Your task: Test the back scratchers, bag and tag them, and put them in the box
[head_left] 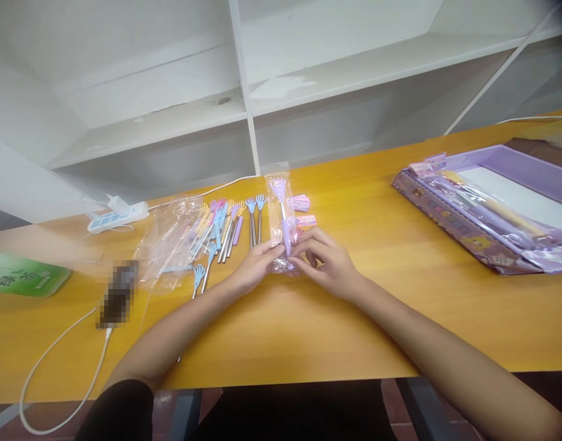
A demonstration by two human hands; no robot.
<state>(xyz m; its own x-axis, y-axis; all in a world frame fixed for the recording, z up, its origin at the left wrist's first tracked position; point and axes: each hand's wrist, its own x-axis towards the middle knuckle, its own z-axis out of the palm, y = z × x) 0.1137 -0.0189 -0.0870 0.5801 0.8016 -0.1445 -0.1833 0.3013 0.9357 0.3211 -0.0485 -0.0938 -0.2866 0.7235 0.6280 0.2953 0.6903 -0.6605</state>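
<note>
A purple back scratcher (pixel 281 195) with a hand-shaped head lies inside a clear plastic sleeve (pixel 272 214), its head pointing away from me. My left hand (pixel 258 264) pinches the near left edge of the sleeve. From the other side, my right hand (pixel 324 260) has curled fingers at the near end of the sleeve, by the handle. Small pink printed cards (pixel 299 203) lie just right of the sleeve. Left of my hands are several loose back scratchers (pixel 220 229) in blue, yellow, pink and purple, some with bare metal rods.
Clear plastic sleeves (pixel 163 245) are heaped at the left, near a power strip (pixel 117 217), a phone (pixel 119 294) on a white cable and a green package (pixel 27 274). A purple box (pixel 464 229) with wrapped back scratchers stands right. White shelving (pixel 248 116) runs behind the table.
</note>
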